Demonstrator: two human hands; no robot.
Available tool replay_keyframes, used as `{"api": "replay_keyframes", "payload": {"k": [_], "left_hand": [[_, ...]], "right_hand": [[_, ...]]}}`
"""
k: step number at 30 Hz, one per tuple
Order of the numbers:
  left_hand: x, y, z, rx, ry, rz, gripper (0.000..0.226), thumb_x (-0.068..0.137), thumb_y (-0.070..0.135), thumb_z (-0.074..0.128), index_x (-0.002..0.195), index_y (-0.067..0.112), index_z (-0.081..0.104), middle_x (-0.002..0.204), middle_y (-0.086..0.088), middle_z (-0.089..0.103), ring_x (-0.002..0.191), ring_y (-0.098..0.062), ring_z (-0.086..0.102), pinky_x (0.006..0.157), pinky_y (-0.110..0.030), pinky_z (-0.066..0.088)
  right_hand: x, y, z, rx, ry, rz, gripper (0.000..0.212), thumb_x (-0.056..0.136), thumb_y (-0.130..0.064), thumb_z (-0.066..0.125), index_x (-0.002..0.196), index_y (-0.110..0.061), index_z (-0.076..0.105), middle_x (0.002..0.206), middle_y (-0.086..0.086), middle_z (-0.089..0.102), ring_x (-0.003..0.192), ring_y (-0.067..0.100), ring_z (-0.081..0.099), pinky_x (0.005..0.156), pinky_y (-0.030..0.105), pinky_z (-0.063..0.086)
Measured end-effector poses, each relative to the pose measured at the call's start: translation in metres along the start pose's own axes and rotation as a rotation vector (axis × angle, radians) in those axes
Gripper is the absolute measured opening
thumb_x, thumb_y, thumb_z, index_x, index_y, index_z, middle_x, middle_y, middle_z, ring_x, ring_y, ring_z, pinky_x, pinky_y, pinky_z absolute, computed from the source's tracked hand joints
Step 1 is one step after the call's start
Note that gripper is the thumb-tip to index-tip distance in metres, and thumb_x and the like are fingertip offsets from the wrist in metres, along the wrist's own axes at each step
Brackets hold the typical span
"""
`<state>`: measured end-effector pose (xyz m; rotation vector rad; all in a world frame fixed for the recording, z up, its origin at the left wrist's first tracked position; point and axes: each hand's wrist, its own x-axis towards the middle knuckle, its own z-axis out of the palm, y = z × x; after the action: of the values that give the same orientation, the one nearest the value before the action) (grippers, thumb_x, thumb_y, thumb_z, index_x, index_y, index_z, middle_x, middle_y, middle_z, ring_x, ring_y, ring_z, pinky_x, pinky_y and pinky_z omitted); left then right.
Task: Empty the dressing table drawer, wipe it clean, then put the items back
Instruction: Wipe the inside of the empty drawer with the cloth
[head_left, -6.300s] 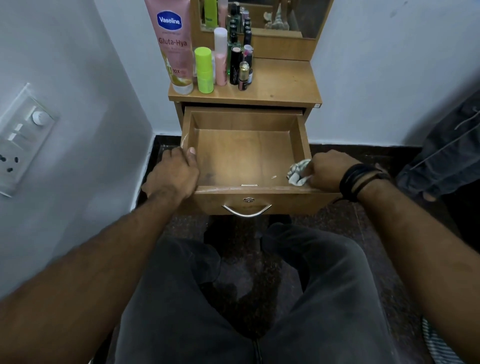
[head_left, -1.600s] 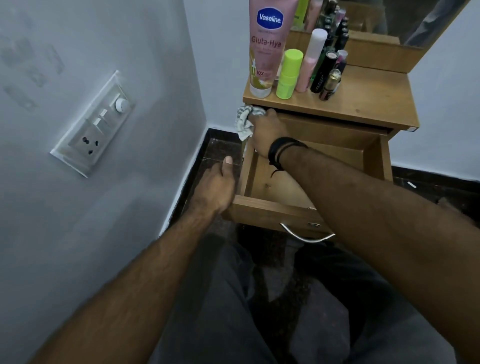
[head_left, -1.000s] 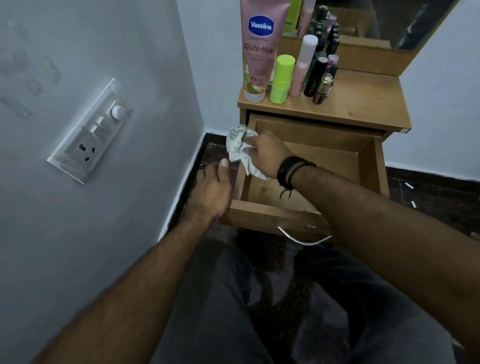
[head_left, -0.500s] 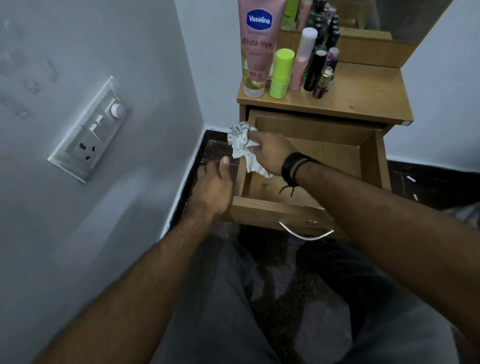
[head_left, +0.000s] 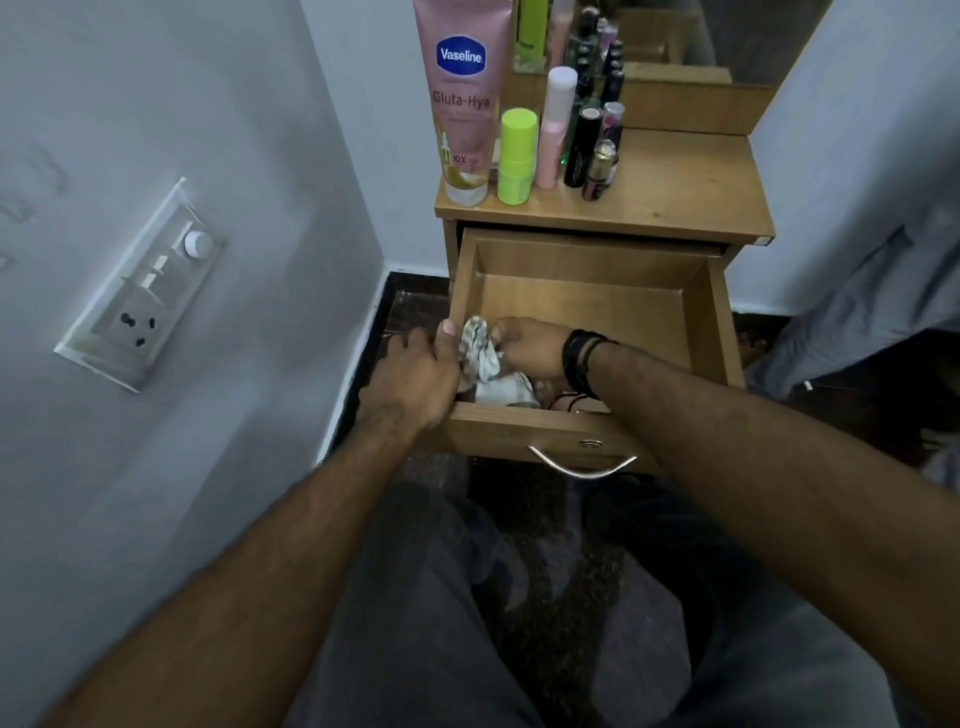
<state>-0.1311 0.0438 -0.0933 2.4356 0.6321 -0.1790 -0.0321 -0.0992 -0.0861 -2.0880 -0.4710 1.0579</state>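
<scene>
The wooden drawer (head_left: 719, 317) of the dressing table is pulled open, with nothing on its visible bottom except a crumpled white cloth (head_left: 485, 366) at its front left corner. My right hand (head_left: 527, 347) is shut on that cloth, inside the drawer by the left wall. My left hand (head_left: 415, 376) grips the drawer's left wall near the front, thumb up against the cloth. On the tabletop stand a pink Vaseline tube (head_left: 464, 98), a lime green bottle (head_left: 517, 156), a pink bottle (head_left: 555, 127) and several dark cosmetic tubes (head_left: 592, 150).
A white wall with a switch and socket plate (head_left: 143, 286) is close on the left. A mirror (head_left: 675, 36) stands behind the tabletop. My knees in grey trousers sit under the drawer's metal handle (head_left: 582, 465). Grey fabric hangs at the right edge (head_left: 857, 312).
My right hand has brought the cloth from the drawer's back left corner down the left wall to the front left corner. My left hand stays gripping the left wall.
</scene>
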Motion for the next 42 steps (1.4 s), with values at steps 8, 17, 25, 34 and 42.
{"api": "replay_keyframes", "payload": {"k": [8, 17, 25, 34, 42], "left_hand": [[-0.001, -0.002, 0.003, 0.027, 0.016, -0.014, 0.073, 0.098, 0.068, 0.008, 0.142, 0.025, 0.047, 0.141, -0.007, 0.049, 0.126, -0.030, 0.050, 0.104, -0.060, 0.041], [-0.001, -0.002, 0.004, 0.012, 0.034, 0.009, 0.072, 0.099, 0.066, 0.009, 0.138, 0.022, 0.049, 0.137, -0.010, 0.051, 0.122, -0.033, 0.052, 0.102, -0.060, 0.042], [-0.002, 0.000, 0.002, 0.044, 0.055, -0.006, 0.073, 0.099, 0.064, 0.009, 0.140, 0.019, 0.049, 0.138, -0.014, 0.051, 0.124, -0.035, 0.052, 0.104, -0.059, 0.041], [-0.002, 0.000, 0.002, 0.057, 0.048, -0.006, 0.073, 0.100, 0.065, 0.008, 0.142, 0.019, 0.047, 0.140, -0.014, 0.050, 0.126, -0.035, 0.051, 0.104, -0.060, 0.040], [-0.002, 0.000, 0.002, 0.064, 0.039, -0.025, 0.074, 0.099, 0.065, 0.007, 0.143, 0.020, 0.046, 0.143, -0.013, 0.049, 0.128, -0.036, 0.049, 0.106, -0.062, 0.038]], "right_hand": [[0.064, -0.015, -0.025, 0.086, 0.652, 0.120, 0.014, 0.095, -0.016, 0.063, 0.082, -0.013, 0.060, 0.102, 0.012, 0.063, 0.104, 0.029, 0.063, 0.093, 0.034, 0.052], [0.023, 0.003, -0.017, 0.021, 0.103, 0.011, 0.015, 0.089, -0.002, 0.064, 0.099, -0.012, 0.069, 0.094, 0.001, 0.069, 0.082, 0.017, 0.063, 0.058, 0.016, 0.051], [-0.016, 0.007, -0.013, -0.210, -0.185, -0.011, 0.039, 0.088, 0.008, 0.055, 0.111, -0.023, 0.060, 0.103, -0.004, 0.068, 0.085, 0.015, 0.063, 0.059, 0.024, 0.051], [-0.040, -0.016, -0.030, -0.709, -0.267, 0.040, 0.038, 0.089, -0.005, 0.059, 0.123, -0.018, 0.067, 0.117, 0.001, 0.067, 0.101, 0.018, 0.059, 0.089, 0.037, 0.050], [-0.057, -0.005, -0.028, -0.427, -0.229, 0.027, 0.037, 0.087, -0.004, 0.064, 0.110, -0.032, 0.072, 0.101, -0.013, 0.070, 0.091, 0.005, 0.060, 0.076, 0.026, 0.046]]}}
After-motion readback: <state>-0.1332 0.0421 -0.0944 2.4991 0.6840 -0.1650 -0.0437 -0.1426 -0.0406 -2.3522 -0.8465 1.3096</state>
